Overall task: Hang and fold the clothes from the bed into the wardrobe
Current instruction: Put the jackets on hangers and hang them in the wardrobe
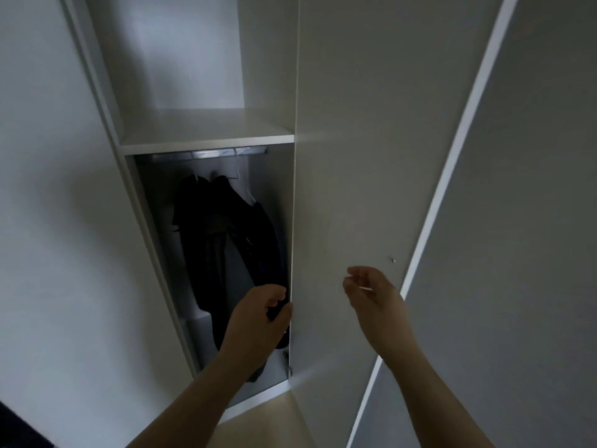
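White wardrobe (206,134) interior, with its door (355,156) ajar. Dark garments (226,240) hang long axis vertical from the rail (223,153), just left of the door's edge. Left hand (260,318), the nearer, curls against the cloth at that edge; what it grips cannot be told. Right hand (371,294), loosely curled and empty, hovers before the door's face.

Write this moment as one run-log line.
left hand: at wardrobe door edge, against hung dark clothes, grip unclear | right hand: loosely curled, holds nothing
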